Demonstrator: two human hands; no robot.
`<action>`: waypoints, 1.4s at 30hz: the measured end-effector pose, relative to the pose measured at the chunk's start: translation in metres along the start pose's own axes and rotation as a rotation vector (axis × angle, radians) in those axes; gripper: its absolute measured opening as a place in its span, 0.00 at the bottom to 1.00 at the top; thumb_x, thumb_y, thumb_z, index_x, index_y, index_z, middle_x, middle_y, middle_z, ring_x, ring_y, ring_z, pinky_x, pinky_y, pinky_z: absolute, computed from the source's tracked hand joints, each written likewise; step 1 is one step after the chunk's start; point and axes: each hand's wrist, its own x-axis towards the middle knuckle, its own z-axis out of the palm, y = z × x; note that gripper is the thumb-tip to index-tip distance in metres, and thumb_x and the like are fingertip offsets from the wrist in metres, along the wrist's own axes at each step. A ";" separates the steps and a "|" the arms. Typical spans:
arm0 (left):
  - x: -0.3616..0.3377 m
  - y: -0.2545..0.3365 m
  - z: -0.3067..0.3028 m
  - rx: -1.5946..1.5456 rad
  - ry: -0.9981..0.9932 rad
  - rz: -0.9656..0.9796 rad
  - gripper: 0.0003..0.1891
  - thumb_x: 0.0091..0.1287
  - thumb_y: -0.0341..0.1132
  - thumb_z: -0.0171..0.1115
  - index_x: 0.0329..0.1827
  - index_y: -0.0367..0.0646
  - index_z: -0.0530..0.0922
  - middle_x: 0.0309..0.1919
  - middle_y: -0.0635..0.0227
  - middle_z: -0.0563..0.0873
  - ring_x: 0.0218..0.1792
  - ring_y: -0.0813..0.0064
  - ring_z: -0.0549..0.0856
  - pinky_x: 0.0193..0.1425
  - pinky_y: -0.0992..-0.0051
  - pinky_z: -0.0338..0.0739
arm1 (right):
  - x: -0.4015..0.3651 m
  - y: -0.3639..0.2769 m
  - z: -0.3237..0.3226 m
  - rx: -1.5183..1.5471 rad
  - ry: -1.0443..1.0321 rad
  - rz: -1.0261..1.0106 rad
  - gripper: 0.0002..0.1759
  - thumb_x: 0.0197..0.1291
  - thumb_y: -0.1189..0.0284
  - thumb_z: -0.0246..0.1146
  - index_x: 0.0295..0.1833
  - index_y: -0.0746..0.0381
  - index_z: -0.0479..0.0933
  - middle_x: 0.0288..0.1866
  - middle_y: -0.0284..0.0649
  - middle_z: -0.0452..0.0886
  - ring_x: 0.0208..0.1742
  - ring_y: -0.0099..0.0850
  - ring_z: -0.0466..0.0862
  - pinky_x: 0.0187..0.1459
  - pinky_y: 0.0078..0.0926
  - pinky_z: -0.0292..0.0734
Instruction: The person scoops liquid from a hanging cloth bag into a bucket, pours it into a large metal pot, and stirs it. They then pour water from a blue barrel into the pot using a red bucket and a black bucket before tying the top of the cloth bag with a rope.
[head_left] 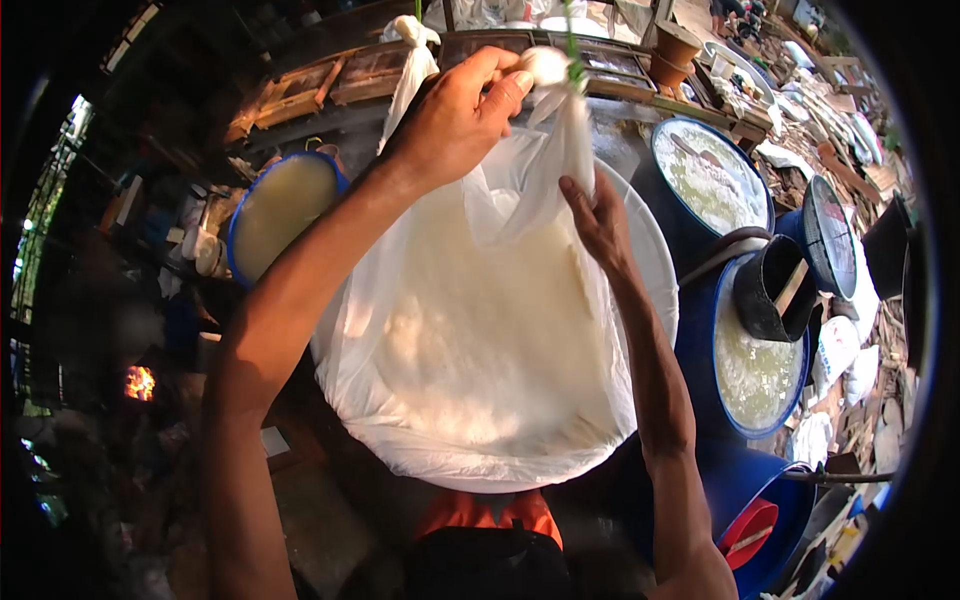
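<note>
A large white cloth (480, 465) sags in front of me like a sling, with pale cream liquid (470, 330) pooled in it. Behind its right side shows the rim of a round white tub (658, 290). One cloth corner is bunched into a knot (546, 66) beside a green rope (574, 50). My left hand (465, 110) is closed on the cloth at this knot, thumb and fingers pinching. Lower down, my right hand (603, 220) grips the hanging cloth edge. Another knotted corner (415, 32) hangs at the upper left.
Blue drums with whitish liquid stand at right (712, 175) and left (285, 215). A black bucket (775, 290) rests on another drum. At the lower right, a blue drum (790, 520) holds a red scoop (750, 532). Fire (140, 383) burns at left; wooden frames (330, 85) lie behind.
</note>
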 end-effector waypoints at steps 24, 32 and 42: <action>-0.663 -0.306 -0.072 -0.016 0.217 -1.297 0.47 0.61 0.57 0.73 0.74 0.33 0.64 0.68 0.42 0.72 0.67 0.54 0.73 0.70 0.64 0.68 | -0.482 0.107 -0.093 0.121 0.163 1.101 0.43 0.66 0.35 0.54 0.72 0.58 0.72 0.70 0.40 0.76 0.73 0.36 0.70 0.71 0.54 0.59; -0.696 -0.210 -0.088 -0.220 0.313 -1.010 0.16 0.63 0.33 0.75 0.50 0.38 0.80 0.38 0.71 0.87 0.37 0.81 0.84 0.40 0.77 0.81 | -0.495 0.040 -0.124 0.085 0.207 0.834 0.17 0.67 0.59 0.68 0.47 0.63 0.78 0.38 0.34 0.83 0.37 0.20 0.80 0.41 0.22 0.76; -0.690 -0.118 -0.127 -0.032 -0.219 -1.152 0.18 0.66 0.39 0.68 0.49 0.30 0.84 0.37 0.65 0.89 0.37 0.76 0.86 0.42 0.70 0.80 | -0.495 -0.072 -0.268 -1.055 -0.529 0.792 0.21 0.64 0.57 0.67 0.47 0.66 0.81 0.34 0.44 0.86 0.37 0.35 0.87 0.39 0.37 0.78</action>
